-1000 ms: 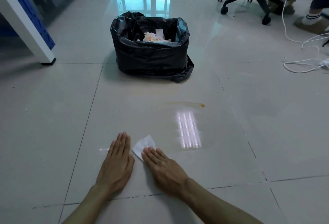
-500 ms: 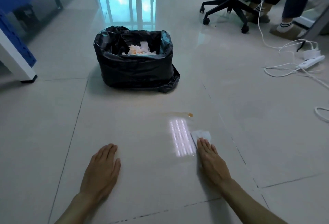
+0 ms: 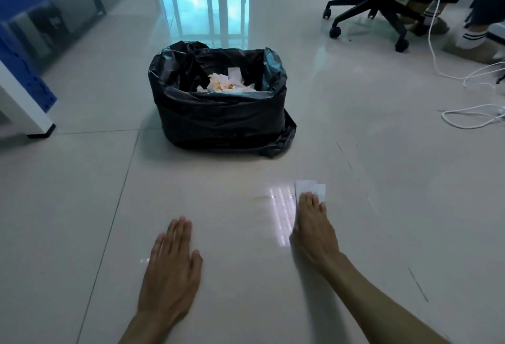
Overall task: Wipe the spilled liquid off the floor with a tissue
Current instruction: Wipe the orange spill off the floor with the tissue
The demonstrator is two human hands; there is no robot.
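A folded white tissue (image 3: 310, 187) lies flat on the pale floor tile, pinned under the fingertips of my right hand (image 3: 314, 230), which stretches forward with fingers together. A faint orange-brown smear of spilled liquid (image 3: 261, 198) shows on the tile just left of the tissue, beside a bright light reflection. My left hand (image 3: 170, 270) rests palm down on the floor nearer to me, fingers extended, holding nothing.
A bin lined with a black bag (image 3: 221, 114) stands ahead, with stained crumpled tissues (image 3: 226, 84) inside. A blue and white table leg (image 3: 26, 103) is at left. An office chair base (image 3: 374, 13), a person's feet (image 3: 471, 39) and white cables (image 3: 470, 117) lie at right.
My right hand has slid the tissue from beside my left hand to the right and forward, over where the orange drop lay. My left hand has stayed flat on the floor.
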